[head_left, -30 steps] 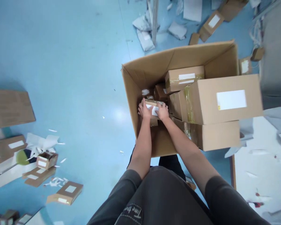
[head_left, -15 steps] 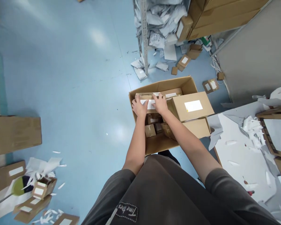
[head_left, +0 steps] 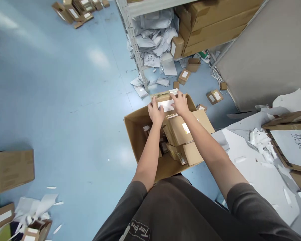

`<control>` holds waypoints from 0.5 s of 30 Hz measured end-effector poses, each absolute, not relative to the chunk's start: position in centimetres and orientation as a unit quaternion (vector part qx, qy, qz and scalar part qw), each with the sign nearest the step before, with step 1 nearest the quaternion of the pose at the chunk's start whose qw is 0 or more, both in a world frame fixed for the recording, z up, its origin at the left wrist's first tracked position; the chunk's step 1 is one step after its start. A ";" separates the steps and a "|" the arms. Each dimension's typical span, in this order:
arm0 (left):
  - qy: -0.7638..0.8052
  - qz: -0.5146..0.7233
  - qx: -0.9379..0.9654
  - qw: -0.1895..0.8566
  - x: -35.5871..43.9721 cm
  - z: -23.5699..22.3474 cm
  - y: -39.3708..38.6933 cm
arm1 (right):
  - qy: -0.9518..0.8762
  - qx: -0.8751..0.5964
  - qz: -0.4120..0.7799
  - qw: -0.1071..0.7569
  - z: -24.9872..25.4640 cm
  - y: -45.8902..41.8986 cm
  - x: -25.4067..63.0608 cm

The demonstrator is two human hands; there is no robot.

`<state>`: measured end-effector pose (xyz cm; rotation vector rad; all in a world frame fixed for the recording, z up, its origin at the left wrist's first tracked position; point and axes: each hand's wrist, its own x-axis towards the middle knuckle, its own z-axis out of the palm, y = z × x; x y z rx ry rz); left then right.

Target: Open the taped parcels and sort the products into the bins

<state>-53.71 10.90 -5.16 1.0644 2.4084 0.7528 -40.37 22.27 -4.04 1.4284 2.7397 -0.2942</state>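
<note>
A small brown parcel point(head_left: 167, 100) with a white label is held between both my hands above the far rim of a big open cardboard carton point(head_left: 132, 134) on the floor. My left hand point(head_left: 155, 113) grips the parcel's left end, fingers curled over it. My right hand point(head_left: 180, 103) clasps its right end from above. Inside the carton lie two larger taped boxes point(head_left: 182, 132) stacked at the right and several small parcels at the bottom, partly hidden by my arms.
A metal shelf post point(head_left: 135, 43) stands beyond the carton with grey mailer bags point(head_left: 153, 36) and small boxes heaped behind it. Big cartons point(head_left: 215, 23) fill the shelf. A white table point(head_left: 263, 164) with paper scraps is at right. Flat cartons point(head_left: 11, 170) lie left.
Both hands lifted the small parcel out of the carton's bottom and up past its rim. The view rose and tilted, showing more of the shelf.
</note>
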 end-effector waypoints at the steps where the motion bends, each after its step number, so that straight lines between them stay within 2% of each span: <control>1: 0.855 0.272 0.388 0.210 -52.7 -5.7 11.8 | 0.881 0.463 -0.095 0.023 -4.6 23.3 -39.1; 7: 0.815 0.266 0.413 0.308 -49.0 -10.1 16.1 | 0.862 0.490 -0.110 0.068 -7.8 27.9 -33.6; 11: 0.803 0.227 0.406 0.372 -49.6 -12.9 17.7 | 0.855 0.491 -0.139 0.098 -10.1 29.9 -33.0; 15: 0.798 0.221 0.402 0.390 -50.3 -15.0 18.2 | 0.839 0.499 -0.180 0.119 -12.0 30.8 -33.2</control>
